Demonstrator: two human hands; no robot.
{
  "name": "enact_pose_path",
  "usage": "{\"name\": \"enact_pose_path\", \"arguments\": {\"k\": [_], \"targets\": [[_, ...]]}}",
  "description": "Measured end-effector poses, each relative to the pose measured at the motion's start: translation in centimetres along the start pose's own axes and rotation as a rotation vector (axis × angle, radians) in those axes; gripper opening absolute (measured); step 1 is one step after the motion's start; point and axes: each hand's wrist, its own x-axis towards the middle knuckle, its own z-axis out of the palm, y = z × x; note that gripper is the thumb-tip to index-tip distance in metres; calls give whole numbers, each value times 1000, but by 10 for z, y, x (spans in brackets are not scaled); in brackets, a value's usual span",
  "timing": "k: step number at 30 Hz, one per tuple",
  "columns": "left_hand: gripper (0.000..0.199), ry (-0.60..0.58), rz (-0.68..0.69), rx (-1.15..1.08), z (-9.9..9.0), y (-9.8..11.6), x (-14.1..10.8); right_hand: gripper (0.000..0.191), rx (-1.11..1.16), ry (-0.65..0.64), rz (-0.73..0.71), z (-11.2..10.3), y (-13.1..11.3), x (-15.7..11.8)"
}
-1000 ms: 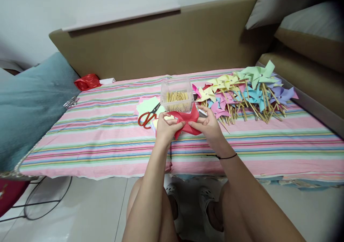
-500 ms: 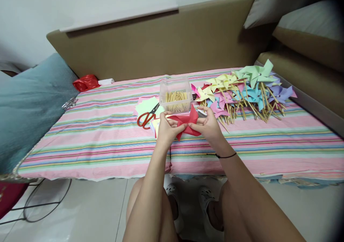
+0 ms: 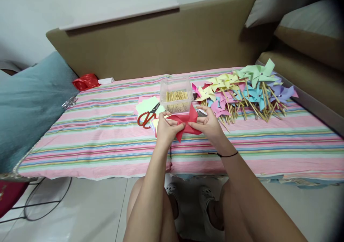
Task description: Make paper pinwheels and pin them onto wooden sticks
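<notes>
A red paper pinwheel shape (image 3: 192, 119) is held between both hands above the striped cloth. My left hand (image 3: 167, 129) pinches its left side, thumb near the centre. My right hand (image 3: 211, 124) grips the right side, its thumb also close to the middle. Just beyond stands a clear plastic box (image 3: 176, 82) with many short wooden sticks (image 3: 176, 96). Scissors with red handles (image 3: 146, 119) lie left of my left hand, partly over pale green paper sheets (image 3: 145, 106). Finished pinwheels on sticks (image 3: 252, 91), in several colours, are heaped to the right.
The striped cloth (image 3: 94, 141) covers the seat, with a brown backrest (image 3: 150, 45) behind. At the back left lie a red plastic bag (image 3: 86, 82), a white object (image 3: 106, 81) and a small clear packet (image 3: 70, 102). A blue cushion (image 3: 34, 98) is at the left.
Both thumbs have moved slightly apart on the red paper, showing more of its middle. Each hand keeps its hold.
</notes>
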Motion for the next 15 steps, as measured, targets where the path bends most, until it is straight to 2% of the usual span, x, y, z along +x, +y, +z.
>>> {"name": "enact_pose_path", "arguments": {"k": [4, 6, 7, 9, 12, 15], "targets": [[61, 123, -12, -76, -7, 2, 3, 47, -52, 163, -120, -14, 5, 13], [61, 174, -11, -143, -14, 5, 4, 29, -242, 224, -164, -25, 13, 22], [62, 192, -11, -175, -17, 7, 4, 19, -403, 213, -164, -30, 18, 26], [63, 224, -14, -224, -25, 11, 4, 12, -670, 143, -134, -38, 28, 33], [65, 258, -6, -259, -34, 15, 4, 14, -862, 48, -84, -39, 43, 36], [65, 283, 5, -271, -39, 16, 4, 18, -1033, 19, -52, -33, 55, 36]]}}
